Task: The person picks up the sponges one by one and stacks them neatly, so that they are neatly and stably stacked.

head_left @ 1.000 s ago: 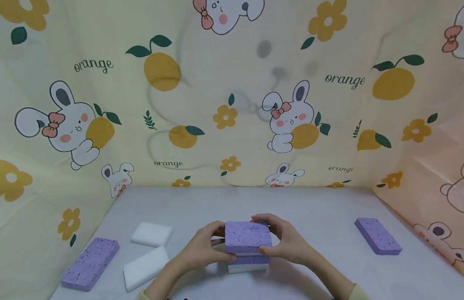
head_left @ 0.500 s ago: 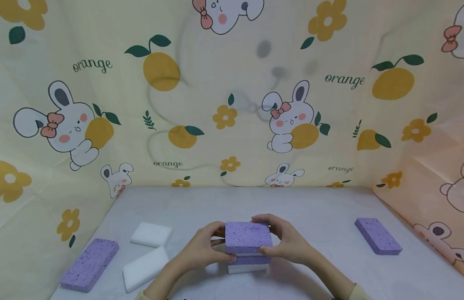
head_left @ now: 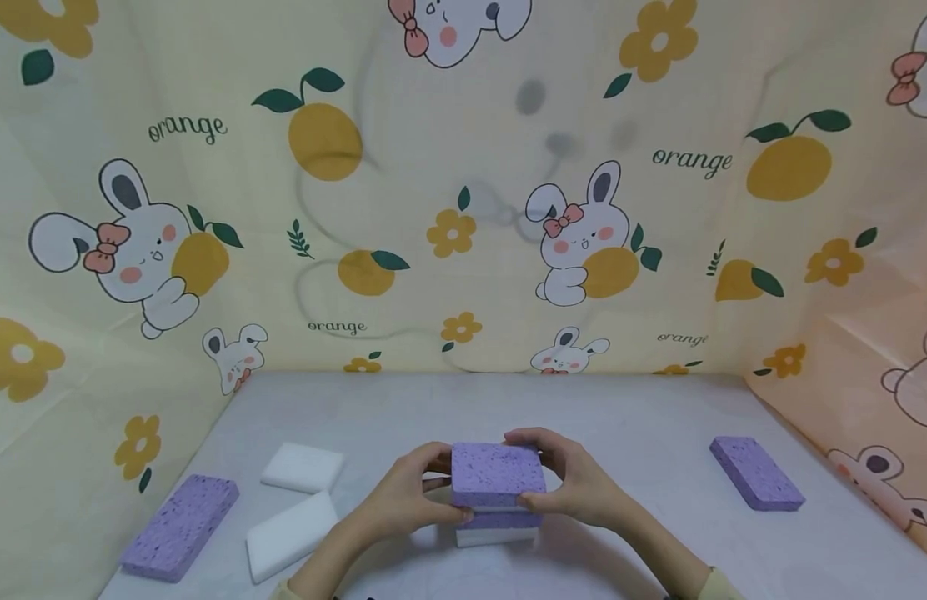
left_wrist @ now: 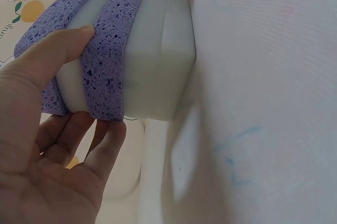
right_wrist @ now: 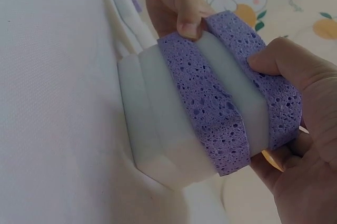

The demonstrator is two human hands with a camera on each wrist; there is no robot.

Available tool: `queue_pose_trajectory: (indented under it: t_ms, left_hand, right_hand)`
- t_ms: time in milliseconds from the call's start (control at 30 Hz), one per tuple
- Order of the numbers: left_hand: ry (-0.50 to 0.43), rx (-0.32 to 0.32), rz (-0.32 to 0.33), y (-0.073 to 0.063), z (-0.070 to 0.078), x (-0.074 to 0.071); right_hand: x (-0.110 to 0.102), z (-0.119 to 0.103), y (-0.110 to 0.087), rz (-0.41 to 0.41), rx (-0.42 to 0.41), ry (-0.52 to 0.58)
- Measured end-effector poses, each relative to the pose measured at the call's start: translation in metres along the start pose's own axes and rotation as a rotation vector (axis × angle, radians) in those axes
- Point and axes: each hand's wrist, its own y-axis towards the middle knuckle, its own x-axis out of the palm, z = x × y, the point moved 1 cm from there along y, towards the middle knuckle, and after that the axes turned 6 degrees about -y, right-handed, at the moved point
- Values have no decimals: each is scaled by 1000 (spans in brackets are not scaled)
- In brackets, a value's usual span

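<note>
A stack of sponges stands on the table in front of me, purple and white layers together. On top lies a purple sponge [head_left: 497, 471], over a white sponge [right_wrist: 237, 87]. Beneath these come a second purple sponge [left_wrist: 108, 61] and two white sponges at the bottom [left_wrist: 147, 50]. My left hand [head_left: 403, 497] grips the stack from the left, thumb on the lower purple sponge's edge and fingers at the far side. From the right, my right hand [head_left: 579, 487] holds the top purple sponge, its thumb on the near edge and its fingers behind.
At the left lie a loose purple sponge [head_left: 180, 527] and two white sponges, one farther back [head_left: 302, 468] and one nearer [head_left: 289, 537]. Another purple sponge [head_left: 756, 472] lies at the right. A patterned cloth [head_left: 403, 192] walls off the table's back and sides.
</note>
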Motion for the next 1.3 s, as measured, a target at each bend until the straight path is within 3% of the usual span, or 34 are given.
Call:
queue_pose_trajectory:
  t_ms: [400,600,700,800,967,1100,1300]
  left_hand:
    - [0,1,-11,-2,-1,-1]
    - [127,-8,-23,-8,6,-3]
    - [218,14,-27,-24,16,-11]
    - [253,49,-15,-50,25,-26]
    - [255,89,82,-98,31,-57]
    - [293,16,207,-123,29,-78]
    - [334,-180,381,-137,20,-96]
  right_hand:
    - [1,-1,0,-5,-25,4]
    - [0,0,-1,1,-21,1]
    - [0,0,-1,6,-17,3]
    - [0,0,-1,10,-7,11]
    - [1,0,-2,6,1,7]
    - [1,-1,-1,9,3,-3]
    - [0,1,-1,6,18,1]
